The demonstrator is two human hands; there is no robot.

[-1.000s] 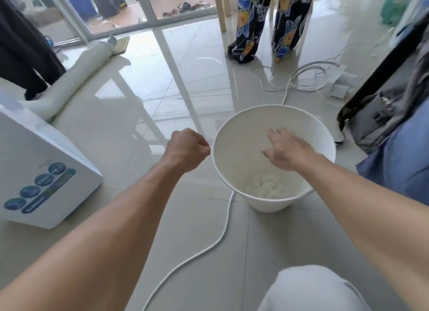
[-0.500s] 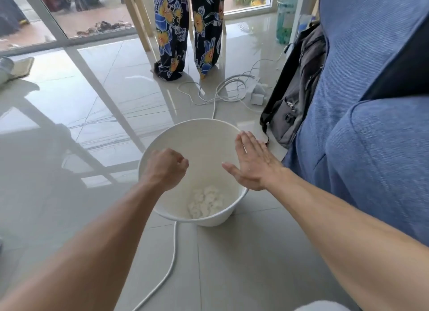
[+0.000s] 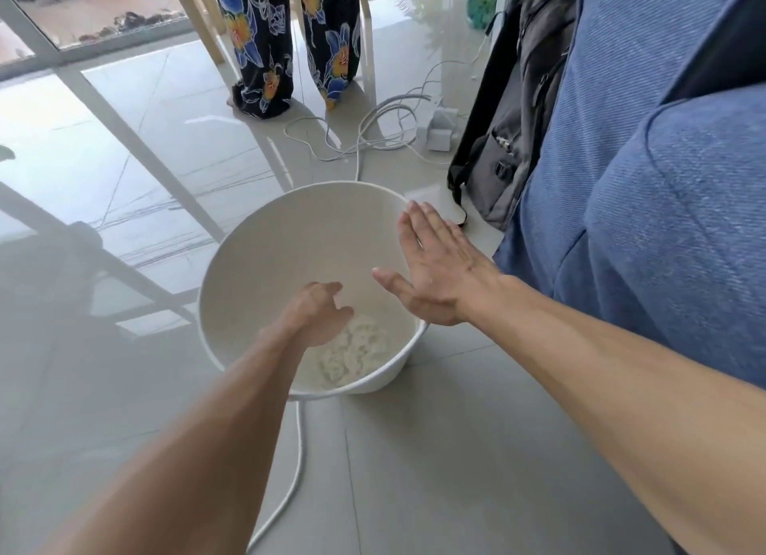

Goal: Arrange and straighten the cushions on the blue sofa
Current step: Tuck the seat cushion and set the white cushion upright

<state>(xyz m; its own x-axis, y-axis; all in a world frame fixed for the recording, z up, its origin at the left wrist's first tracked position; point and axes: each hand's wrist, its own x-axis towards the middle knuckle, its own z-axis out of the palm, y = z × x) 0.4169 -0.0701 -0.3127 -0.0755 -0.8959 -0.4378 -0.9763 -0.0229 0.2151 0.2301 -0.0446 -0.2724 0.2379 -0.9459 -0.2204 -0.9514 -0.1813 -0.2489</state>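
Note:
The blue sofa [image 3: 621, 78] fills the right side, with a rounded blue cushion [image 3: 688, 231] bulging toward me and a dark strip at the top right corner. My right hand [image 3: 439, 273] is flat with straight fingers, hovering over the right rim of a white bin [image 3: 265, 231] and just left of the sofa. My left hand [image 3: 317, 314] reaches down inside the bin with loosely curled fingers, above a clump of white fluff [image 3: 356, 353]. Nothing shows in either hand.
A black and grey backpack [image 3: 510, 140] leans against the sofa's end. White cables and a plug box [image 3: 439, 132] lie on the tiled floor behind the bin. A white cord [image 3: 296, 451] runs toward me. A person in flowered trousers [image 3: 261, 45] stands by wooden legs [image 3: 367, 36].
My view swung right, bringing the sofa in. My left hand went from a fist beside the bin to loosened fingers inside it. My right hand lifted from the bin and flattened.

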